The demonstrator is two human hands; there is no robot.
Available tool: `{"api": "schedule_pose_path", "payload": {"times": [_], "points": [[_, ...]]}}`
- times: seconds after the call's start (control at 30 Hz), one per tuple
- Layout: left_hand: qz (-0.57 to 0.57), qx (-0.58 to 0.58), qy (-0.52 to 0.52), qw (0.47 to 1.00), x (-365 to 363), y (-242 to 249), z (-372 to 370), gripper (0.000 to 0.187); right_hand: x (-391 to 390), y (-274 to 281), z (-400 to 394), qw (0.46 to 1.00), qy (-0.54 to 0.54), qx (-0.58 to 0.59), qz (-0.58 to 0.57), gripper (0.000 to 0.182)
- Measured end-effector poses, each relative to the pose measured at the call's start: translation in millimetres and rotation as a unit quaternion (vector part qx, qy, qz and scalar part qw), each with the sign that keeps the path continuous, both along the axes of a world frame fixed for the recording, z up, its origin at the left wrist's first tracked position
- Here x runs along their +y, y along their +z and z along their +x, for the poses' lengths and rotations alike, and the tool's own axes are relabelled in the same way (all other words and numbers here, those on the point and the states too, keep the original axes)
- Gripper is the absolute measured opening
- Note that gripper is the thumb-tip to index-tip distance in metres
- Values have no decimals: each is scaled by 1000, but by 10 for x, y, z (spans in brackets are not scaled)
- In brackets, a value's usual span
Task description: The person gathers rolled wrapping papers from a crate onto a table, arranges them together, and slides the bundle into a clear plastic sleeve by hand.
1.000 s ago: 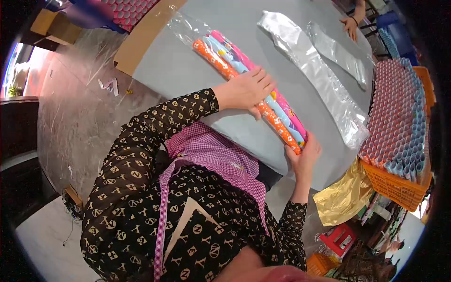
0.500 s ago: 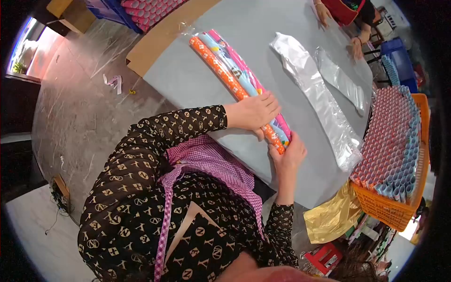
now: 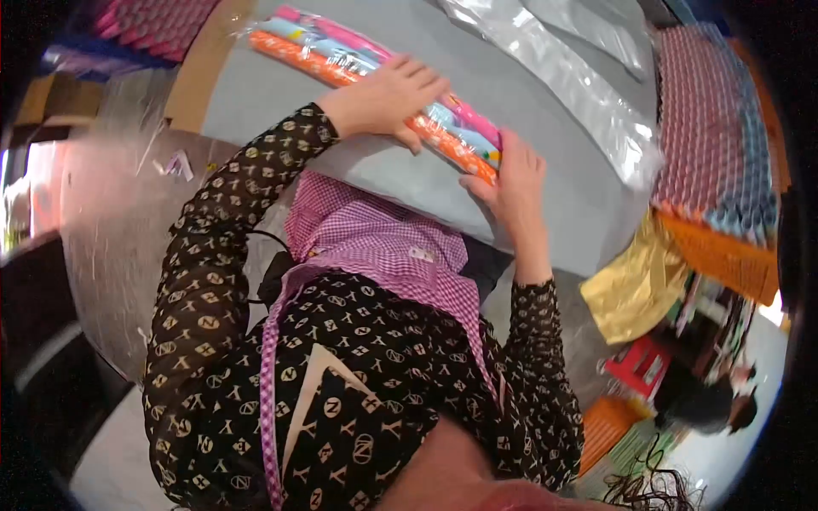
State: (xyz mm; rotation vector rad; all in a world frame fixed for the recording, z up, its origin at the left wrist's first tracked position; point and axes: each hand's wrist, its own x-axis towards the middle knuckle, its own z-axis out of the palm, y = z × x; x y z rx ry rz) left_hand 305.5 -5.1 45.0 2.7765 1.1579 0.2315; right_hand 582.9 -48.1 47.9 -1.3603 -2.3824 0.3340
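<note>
Three wrapping paper rolls (image 3: 460,146), orange, light blue and pink, lie side by side on the grey table in what looks like a clear plastic sleeve. My left hand (image 3: 388,95) rests across their middle, fingers over the top and thumb on the near side. Around the right-hand ends my right hand (image 3: 518,180) is closed, thumb on the orange roll and fingers by the pink one. Loose clear film (image 3: 244,31) sticks out past the far left ends.
Clear plastic sleeves (image 3: 562,89) lie on the grey table (image 3: 571,221) beyond the rolls. An orange crate (image 3: 711,255) packed with rolls stands at the right, above a gold sheet (image 3: 635,285). Cardboard (image 3: 196,72) edges the table's left side. A red stool (image 3: 637,368) is lower right.
The view has swung, so the table sits higher and the rolls lie flatter across it. My left hand has shifted along the rolls away from my right. The other person's hands have left view.
</note>
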Motion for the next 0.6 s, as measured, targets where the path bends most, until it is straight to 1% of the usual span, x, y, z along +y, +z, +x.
{"api": "schedule_pose_path", "payload": {"times": [0.03,0.07,0.13,0.17,0.2,0.27,0.4,0.47,0.5,0.57,0.6], "points": [[32,4,12,999,10,-10,-10,104,-8,4,42,1000,29,10,2,87],[30,4,-2,1000,15,-13,-22,104,-19,-8,104,1000,15,10,0,87],[41,-18,9,999,-6,-2,-35,104,-19,-31,310,998,12,-23,66,101],[41,-5,9,999,-8,26,-23,103,-19,-48,432,999,13,-29,38,105],[39,-5,4,999,-3,22,-28,103,-32,-53,535,999,8,-29,36,105],[49,-1,7,999,-9,3,-31,103,-94,-22,665,1000,10,0,-2,104],[38,4,8,999,-1,12,-22,103,-142,-48,704,1000,5,12,7,101],[23,12,17,1000,2,28,0,102,-120,-45,662,997,2,41,-61,97],[46,8,6,999,-7,46,13,97,-111,-47,645,997,8,45,-59,97],[75,13,-1,997,16,60,12,88,-101,-41,603,990,-19,66,-126,92],[80,23,18,996,23,43,2,88,-97,-49,582,990,1,73,-122,92]]}}
